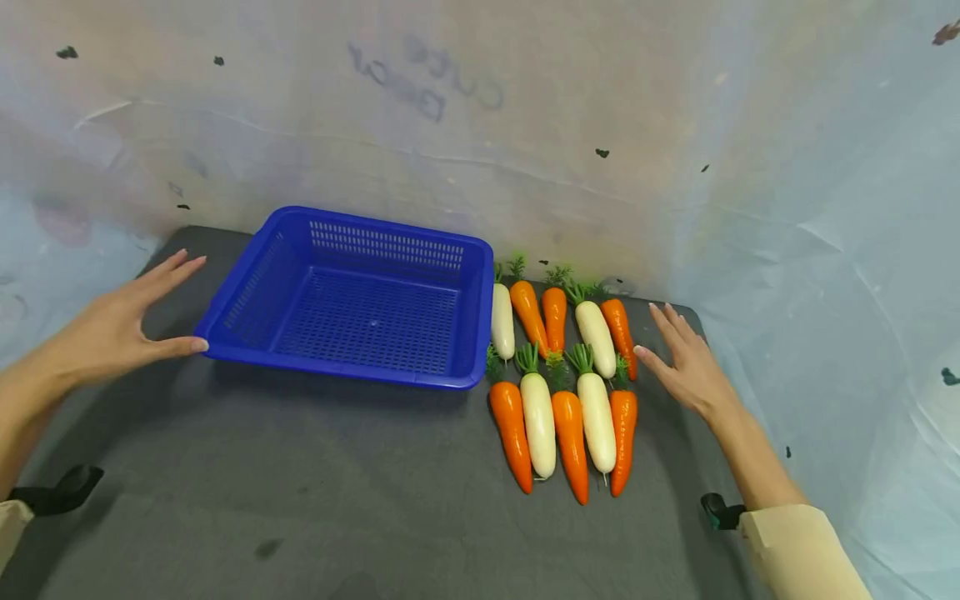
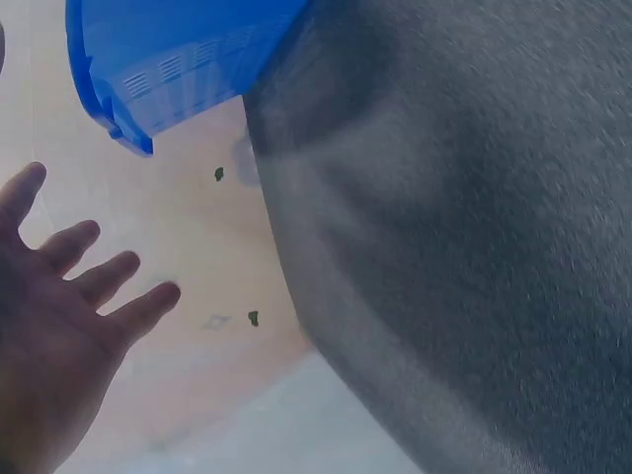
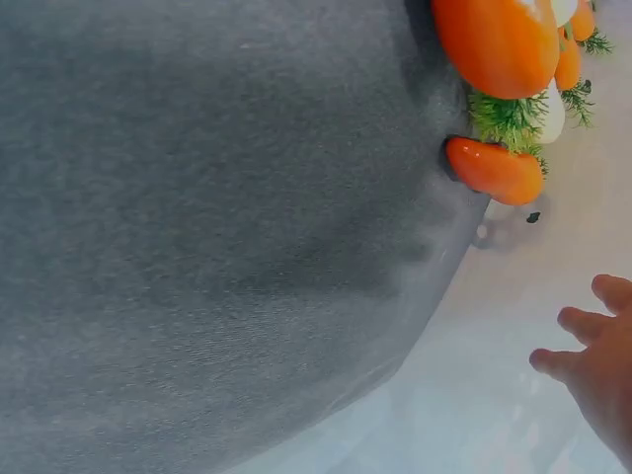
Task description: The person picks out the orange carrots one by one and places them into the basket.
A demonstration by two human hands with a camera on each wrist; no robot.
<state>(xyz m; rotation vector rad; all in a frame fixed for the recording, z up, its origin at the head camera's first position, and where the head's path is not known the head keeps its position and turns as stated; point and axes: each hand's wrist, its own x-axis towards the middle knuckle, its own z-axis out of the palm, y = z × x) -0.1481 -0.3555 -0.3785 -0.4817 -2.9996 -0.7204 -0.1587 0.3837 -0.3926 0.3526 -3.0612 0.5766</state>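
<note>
A blue plastic basket with slotted walls stands on the dark table, left of the vegetables; nothing lies inside it. Beside its left edge is my left hand, fingers spread, the thumb tip at the basket's near left corner; whether it touches I cannot tell. In the left wrist view the left hand appears apart from the basket. Two rows of orange carrots and white radishes with green tops lie right of the basket. My right hand hovers just right of them, fingers extended, holding nothing.
The grey-black tabletop reaches forward to a pale plastic sheet with faint writing and small dark spots. That sheet also rises along the right side. Black straps circle both wrists near the light sleeves.
</note>
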